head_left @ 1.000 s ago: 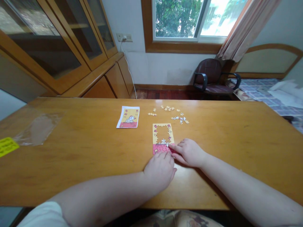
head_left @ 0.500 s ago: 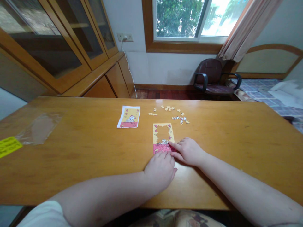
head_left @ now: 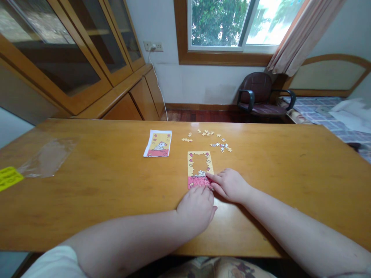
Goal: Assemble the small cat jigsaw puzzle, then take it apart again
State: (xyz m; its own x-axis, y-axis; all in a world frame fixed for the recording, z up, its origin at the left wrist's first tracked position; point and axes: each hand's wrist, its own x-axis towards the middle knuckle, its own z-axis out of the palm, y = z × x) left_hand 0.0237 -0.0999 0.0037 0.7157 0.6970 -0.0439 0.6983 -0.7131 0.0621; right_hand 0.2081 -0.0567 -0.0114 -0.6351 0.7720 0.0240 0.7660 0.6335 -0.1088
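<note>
A partly assembled jigsaw puzzle (head_left: 199,182) lies on the table, its yellow and pink border joined around a gap in the middle. White pieces fill the lower part of that gap. My right hand (head_left: 232,185) rests at the puzzle's right side, index finger stretched out with its tip on the white pieces and thumb near the lower right corner. My left hand (head_left: 197,206) lies along the bottom edge, fingers flat and touching the pink border; its palm is hidden. Loose puzzle pieces (head_left: 222,147) are scattered beyond the puzzle. Neither hand visibly holds a piece.
A reference picture (head_left: 159,144) of a white cat lies left of the puzzle. At the table's left are a clear plastic bag (head_left: 49,156) and a yellow label (head_left: 10,178). Beyond the wooden table (head_left: 116,185) stand an office chair (head_left: 257,92) and a glass-door cabinet (head_left: 95,73).
Both hands stay almost still, the right index finger keeping its place on the white pieces. The yellow label at the left has shifted slightly leftward.
</note>
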